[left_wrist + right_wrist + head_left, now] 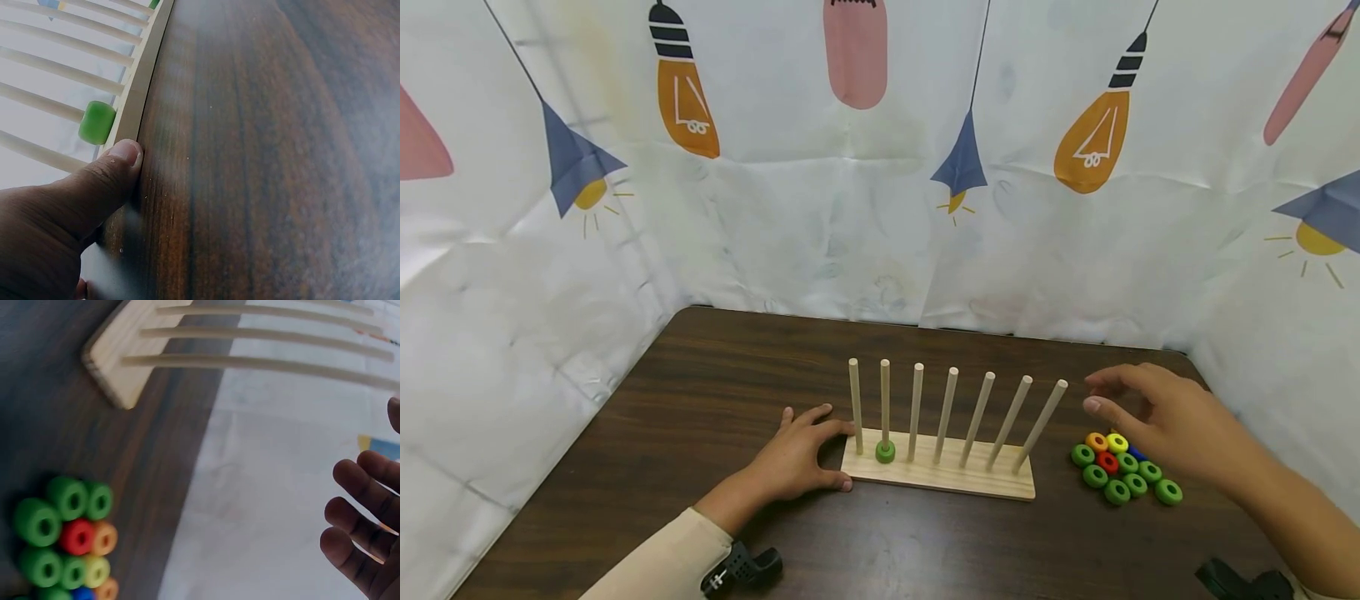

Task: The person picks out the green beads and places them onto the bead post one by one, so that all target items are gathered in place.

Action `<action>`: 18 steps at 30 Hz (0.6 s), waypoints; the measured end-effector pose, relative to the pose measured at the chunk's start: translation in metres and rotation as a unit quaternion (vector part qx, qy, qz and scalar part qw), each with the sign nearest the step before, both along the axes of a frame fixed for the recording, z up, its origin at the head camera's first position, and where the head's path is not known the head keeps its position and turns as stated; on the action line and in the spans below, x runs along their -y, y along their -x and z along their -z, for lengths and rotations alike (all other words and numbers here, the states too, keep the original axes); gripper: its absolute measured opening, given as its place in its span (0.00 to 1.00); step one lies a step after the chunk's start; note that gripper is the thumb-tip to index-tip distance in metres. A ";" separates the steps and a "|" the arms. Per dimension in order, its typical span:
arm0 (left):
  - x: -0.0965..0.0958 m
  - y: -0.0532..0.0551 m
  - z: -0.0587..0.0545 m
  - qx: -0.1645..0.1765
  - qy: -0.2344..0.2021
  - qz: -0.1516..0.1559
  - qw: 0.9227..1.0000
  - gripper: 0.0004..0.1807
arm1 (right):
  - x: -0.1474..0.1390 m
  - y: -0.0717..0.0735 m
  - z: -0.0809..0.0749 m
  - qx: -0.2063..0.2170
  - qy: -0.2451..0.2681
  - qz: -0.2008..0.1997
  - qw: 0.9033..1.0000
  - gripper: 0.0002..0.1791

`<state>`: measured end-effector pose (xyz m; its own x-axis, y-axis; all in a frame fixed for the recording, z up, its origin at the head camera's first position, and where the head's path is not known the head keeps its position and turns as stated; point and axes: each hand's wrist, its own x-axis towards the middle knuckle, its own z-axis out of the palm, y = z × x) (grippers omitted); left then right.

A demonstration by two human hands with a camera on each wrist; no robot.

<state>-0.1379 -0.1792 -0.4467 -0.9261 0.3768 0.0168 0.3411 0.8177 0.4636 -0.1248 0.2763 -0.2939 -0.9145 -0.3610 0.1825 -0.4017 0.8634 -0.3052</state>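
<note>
A pale wooden peg board with several upright dowels stands on the table. One green ring sits at the foot of its second dowel from the left. My left hand grips the board's left end, thumb against the front edge and index finger by the back corner. To the right of the board my right hand hovers in the air with loosely bent fingers and nothing in them. Below it lies a cluster of small rings, mostly green, with red, yellow, orange and blue ones.
The dark wood-grain table meets a white printed cloth along its back and sides. A black strap device is worn on the left wrist, and another shows at the right forearm.
</note>
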 end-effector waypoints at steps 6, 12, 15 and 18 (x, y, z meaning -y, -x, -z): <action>0.000 0.000 0.000 -0.002 0.001 0.000 1.000 0.38 | -0.020 -0.005 0.032 0.026 0.014 0.032 0.999 0.20; -0.001 0.000 0.000 0.000 0.000 0.000 1.000 0.38 | -0.039 -0.009 0.067 0.050 0.010 0.051 0.997 0.20; 0.000 0.000 0.000 0.001 0.000 -0.001 1.000 0.38 | -0.047 -0.009 0.082 0.068 0.003 0.057 0.996 0.21; 0.000 0.000 0.000 0.002 -0.001 -0.001 1.000 0.38 | -0.053 -0.011 0.095 0.082 -0.002 0.060 0.995 0.19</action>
<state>-0.1378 -0.1789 -0.4468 -0.9269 0.3750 0.0150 0.3381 0.8171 0.4670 -0.1137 0.3298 -0.3887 -0.9686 -0.2472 0.0255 -0.2399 0.9035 -0.3552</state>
